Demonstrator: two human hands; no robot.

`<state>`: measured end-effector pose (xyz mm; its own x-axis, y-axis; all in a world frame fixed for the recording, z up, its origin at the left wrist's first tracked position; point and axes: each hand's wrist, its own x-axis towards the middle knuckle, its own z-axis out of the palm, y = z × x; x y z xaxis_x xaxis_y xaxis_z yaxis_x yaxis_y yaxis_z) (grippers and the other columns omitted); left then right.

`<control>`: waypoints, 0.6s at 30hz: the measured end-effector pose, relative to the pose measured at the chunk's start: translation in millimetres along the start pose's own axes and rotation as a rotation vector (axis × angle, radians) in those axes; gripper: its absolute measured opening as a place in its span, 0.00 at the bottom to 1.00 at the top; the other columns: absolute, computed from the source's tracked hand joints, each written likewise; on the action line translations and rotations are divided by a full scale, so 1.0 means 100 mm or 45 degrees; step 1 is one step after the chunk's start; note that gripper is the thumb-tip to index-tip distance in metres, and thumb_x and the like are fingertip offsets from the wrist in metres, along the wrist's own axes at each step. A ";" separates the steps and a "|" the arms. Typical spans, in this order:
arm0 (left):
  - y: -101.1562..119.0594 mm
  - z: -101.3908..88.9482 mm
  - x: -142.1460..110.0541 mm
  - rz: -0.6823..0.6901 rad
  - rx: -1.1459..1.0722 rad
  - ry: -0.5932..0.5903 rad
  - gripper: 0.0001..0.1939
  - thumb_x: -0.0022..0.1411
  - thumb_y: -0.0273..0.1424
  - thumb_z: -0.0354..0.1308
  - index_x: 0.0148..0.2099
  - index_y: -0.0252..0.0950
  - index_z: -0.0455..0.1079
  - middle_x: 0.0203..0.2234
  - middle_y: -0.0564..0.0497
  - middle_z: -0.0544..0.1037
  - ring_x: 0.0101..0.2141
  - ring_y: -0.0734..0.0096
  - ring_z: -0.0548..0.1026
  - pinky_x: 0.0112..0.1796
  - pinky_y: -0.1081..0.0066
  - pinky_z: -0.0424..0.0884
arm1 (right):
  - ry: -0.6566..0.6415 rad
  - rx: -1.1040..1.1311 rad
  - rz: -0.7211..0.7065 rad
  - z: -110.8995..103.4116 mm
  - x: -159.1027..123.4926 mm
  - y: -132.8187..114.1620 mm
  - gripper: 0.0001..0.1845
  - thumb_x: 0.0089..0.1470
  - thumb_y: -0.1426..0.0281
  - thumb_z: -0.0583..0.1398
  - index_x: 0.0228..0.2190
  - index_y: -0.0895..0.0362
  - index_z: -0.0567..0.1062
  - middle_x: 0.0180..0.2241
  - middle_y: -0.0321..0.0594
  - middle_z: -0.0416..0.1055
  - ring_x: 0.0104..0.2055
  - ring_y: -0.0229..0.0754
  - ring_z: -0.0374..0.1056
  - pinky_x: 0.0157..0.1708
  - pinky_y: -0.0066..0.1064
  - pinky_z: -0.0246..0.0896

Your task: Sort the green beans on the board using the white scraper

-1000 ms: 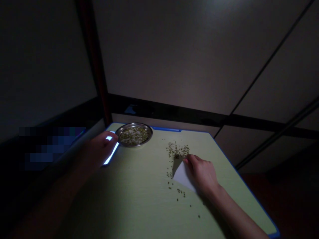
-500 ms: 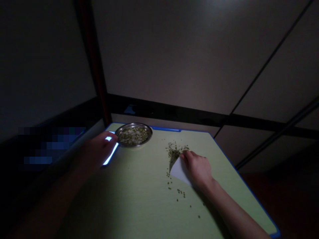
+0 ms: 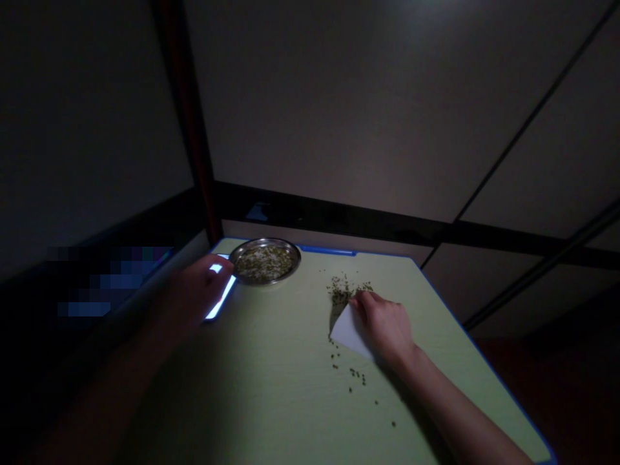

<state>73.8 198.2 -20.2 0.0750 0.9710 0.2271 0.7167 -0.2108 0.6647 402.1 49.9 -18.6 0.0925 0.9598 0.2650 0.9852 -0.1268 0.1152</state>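
Your right hand [image 3: 387,328] pinches white card [image 3: 349,332] | green grains [image 3: 341,296] just past its fingertips, toward table's [image 3: 276,361] far edge | left hand [image 3: 196,287] at bowl [image 3: 266,283] (dark; can't tell its hold)

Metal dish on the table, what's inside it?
The dish holds a spread of small green beans with whitish bits mixed among them. Whatever lies beneath that layer is covered and can't be seen.

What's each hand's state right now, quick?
Left hand: at the near-left rim of the bowl; too dark to tell if its grip is closed.
Right hand: closed, holding the paper.
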 end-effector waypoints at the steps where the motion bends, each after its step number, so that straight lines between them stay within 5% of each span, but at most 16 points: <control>1: 0.01 -0.01 0.00 0.002 0.004 0.000 0.20 0.63 0.49 0.48 0.45 0.40 0.69 0.23 0.55 0.77 0.23 0.68 0.76 0.24 0.72 0.64 | -0.004 0.002 0.002 0.00 0.03 -0.01 0.21 0.70 0.58 0.45 0.41 0.52 0.74 0.38 0.39 0.79 0.31 0.40 0.73 0.26 0.31 0.48; 9: 0.04 -0.01 -0.01 0.007 0.041 0.013 0.18 0.63 0.47 0.48 0.44 0.41 0.69 0.23 0.56 0.76 0.22 0.69 0.76 0.24 0.72 0.65 | 0.014 -0.014 0.060 0.01 0.06 0.09 0.21 0.70 0.57 0.45 0.43 0.52 0.73 0.40 0.39 0.79 0.32 0.41 0.74 0.26 0.31 0.49; 18: 0.07 -0.03 -0.01 0.002 0.053 -0.010 0.19 0.64 0.48 0.47 0.43 0.41 0.69 0.21 0.56 0.74 0.20 0.70 0.74 0.22 0.73 0.63 | -0.019 0.032 -0.084 -0.02 0.22 -0.19 0.23 0.70 0.58 0.43 0.42 0.53 0.73 0.40 0.43 0.78 0.32 0.40 0.73 0.28 0.30 0.53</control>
<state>76.7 195.5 -14.1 0.0813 0.9715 0.2227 0.7449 -0.2077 0.6340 384.6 72.8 -13.0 0.0290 0.9696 0.2430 0.9925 -0.0568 0.1079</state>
